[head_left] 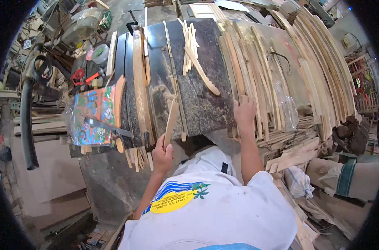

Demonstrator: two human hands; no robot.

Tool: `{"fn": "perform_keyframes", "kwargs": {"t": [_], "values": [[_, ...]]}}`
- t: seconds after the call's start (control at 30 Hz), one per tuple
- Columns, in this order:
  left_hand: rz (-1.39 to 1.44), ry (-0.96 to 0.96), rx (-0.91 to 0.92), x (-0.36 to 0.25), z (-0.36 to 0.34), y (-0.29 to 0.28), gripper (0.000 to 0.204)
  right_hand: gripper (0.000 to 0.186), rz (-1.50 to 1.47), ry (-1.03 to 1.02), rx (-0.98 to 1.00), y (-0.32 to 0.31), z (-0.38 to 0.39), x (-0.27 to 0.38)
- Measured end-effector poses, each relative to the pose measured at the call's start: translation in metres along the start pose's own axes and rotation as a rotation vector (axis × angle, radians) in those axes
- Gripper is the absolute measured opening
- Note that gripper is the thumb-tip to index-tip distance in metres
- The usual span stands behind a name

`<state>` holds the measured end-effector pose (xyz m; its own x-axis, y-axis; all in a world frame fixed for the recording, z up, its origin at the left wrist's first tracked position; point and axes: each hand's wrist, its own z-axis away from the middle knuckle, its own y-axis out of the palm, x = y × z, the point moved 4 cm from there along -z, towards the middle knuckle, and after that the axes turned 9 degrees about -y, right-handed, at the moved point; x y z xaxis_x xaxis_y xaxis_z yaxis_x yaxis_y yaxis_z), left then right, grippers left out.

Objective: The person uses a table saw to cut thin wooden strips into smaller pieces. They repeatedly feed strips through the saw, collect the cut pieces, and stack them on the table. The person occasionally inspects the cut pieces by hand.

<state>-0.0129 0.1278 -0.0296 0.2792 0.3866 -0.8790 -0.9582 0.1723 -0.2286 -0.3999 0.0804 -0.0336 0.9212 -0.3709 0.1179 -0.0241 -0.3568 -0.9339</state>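
My left hand (162, 155) is closed round the lower end of a flat wooden strip (170, 121), which stands up at a slant over the near edge of the dark workbench (206, 110). My right hand (245, 109) holds nothing; its fingers rest by the bench's right edge, at the ends of long wooden strips (256, 79). On the far part of the bench lie a curved wooden piece (202, 71) and a bunch of thin sticks (189, 46). Left of the middle runs a long wooden board (140, 83), with sawdust (160, 92) beside it.
A clamp (132, 23) sits at the bench's far edge. On the left, a saw (110, 128) lies across a colourful printed sheet (93, 106). A thick dark hose (28, 125) hangs farther left. Stacked planks (318, 66) fill the right, near a clear plastic wrapper (286, 106).
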Motion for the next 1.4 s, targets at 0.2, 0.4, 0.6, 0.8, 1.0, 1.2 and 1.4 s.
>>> {"fn": "perform_keyframes", "kwargs": {"t": [0.2, 0.4, 0.6, 0.8, 1.0, 1.2, 1.4], "values": [[-0.086, 0.103, 0.003, 0.011, 0.014, 0.007, 0.046, 0.041, -0.28, 0.144, 0.196, 0.028, 0.016, -0.061], [-0.035, 0.051, 0.029, -0.006, 0.024, 0.015, 0.043, 0.037, -1.264, 0.487, 0.334, 0.015, 0.024, -0.042], [-0.079, -0.027, 0.102, -0.007, -0.001, 0.04, 0.039, 0.031, -1.539, 0.657, 0.323, 0.003, 0.027, -0.031], [-0.366, 0.194, 0.007, -0.001, -0.062, 0.086, 0.039, 0.034, -1.403, 0.487, 0.295, 0.017, 0.025, -0.036], [-0.664, 0.394, 0.165, -0.072, -0.092, 0.131, 0.053, 0.031, -1.468, 0.535, 0.18, -0.016, 0.023, 0.011], [0.321, 0.214, 0.497, -0.146, -0.136, 0.218, 0.072, 0.028, -1.546, 0.318, 0.126, -0.023, 0.045, 0.067], [0.506, 0.358, 0.224, -0.263, -0.261, 0.205, 0.082, 0.03, -1.424, 0.319, 0.214, -0.084, 0.069, 0.074]]}}
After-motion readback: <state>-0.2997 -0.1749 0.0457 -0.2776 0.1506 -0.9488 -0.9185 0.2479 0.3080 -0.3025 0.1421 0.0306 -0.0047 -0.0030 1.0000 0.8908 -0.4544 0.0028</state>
